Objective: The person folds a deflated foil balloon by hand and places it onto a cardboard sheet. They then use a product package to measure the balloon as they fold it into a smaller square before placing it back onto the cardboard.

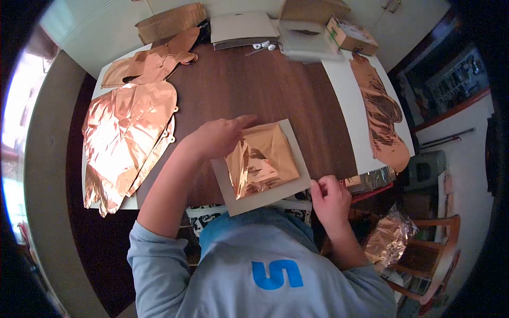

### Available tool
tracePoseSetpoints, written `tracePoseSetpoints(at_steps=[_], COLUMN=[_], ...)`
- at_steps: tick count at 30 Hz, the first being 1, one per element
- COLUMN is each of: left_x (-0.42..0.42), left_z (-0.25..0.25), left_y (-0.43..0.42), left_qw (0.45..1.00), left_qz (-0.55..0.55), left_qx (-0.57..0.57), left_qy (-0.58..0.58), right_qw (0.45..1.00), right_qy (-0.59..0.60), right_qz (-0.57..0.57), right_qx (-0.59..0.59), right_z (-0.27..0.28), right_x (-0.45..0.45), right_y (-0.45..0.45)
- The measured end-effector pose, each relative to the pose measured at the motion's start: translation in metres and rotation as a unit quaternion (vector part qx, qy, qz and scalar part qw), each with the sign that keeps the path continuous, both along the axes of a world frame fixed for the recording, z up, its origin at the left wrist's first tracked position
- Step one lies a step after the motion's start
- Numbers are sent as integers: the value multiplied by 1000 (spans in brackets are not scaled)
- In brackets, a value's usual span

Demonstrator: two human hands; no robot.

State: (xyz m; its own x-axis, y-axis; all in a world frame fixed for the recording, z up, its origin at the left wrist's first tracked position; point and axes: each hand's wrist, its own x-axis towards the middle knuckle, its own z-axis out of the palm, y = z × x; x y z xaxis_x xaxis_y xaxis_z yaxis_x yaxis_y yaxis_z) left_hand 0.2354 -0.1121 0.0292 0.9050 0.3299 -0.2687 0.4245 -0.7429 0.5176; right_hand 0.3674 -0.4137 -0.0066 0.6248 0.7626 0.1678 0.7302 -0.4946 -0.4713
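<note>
A square grey cardboard sheet [297, 147] lies tilted in front of me, its near corner against my shirt. On it rests a folded copper-coloured foil sheet [263, 161], shiny and creased. My left hand [221, 137] is closed at the card's upper left edge, the index finger reaching past the edge over the table. Its other fingers are partly hidden. At the card's lower right corner, my right hand [330, 196] pinches the cardboard between thumb and fingers.
Flattened copper foil balloons [130, 127] lie left on the brown table [254, 79]; another foil shape [379, 111] is at right. White boards [241, 29], small white items [264, 46] and a carton [352, 34] stand behind. A wooden chair [453, 233] is lower right, beside wrapped foil [389, 238].
</note>
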Motion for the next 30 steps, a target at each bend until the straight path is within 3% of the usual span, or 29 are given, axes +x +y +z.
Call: tracePoseSetpoints(at_steps=[1,3,7,10,13,16,19,23,30], left_x=[1,-1,-6,-25,-53,-61,-62,-62,-63], left_z=[-1,5,8,-1,-3,-15,-33,-37,-39], left_y=[0,-7,-23,-27,-64,-97,-99,-100,-97], left_qw=[1000,993,963,936,943,957,966,964,963], left_qz=[6,-2,11,45,8,-65,-43,-42,-23], left_qx=[4,116,265,287,178,170,134,127,90], left_qy=[15,1,-55,-199,-281,-225,-218,-231,-254], right_qw=[997,976,969,974,971,971,954,799,780], right_qy=[-52,-153,-139,-96,-54,174,267,597,615], right_qz=[39,116,173,193,218,153,133,58,8], right_qx=[35,103,105,73,89,65,41,-42,-117], right_z=[5,15,9,3,9,19,19,28,37], right_x=[-2,-10,-12,-1,8,13,31,51,45], right_y=[2,14,33,32,31,33,42,57,73])
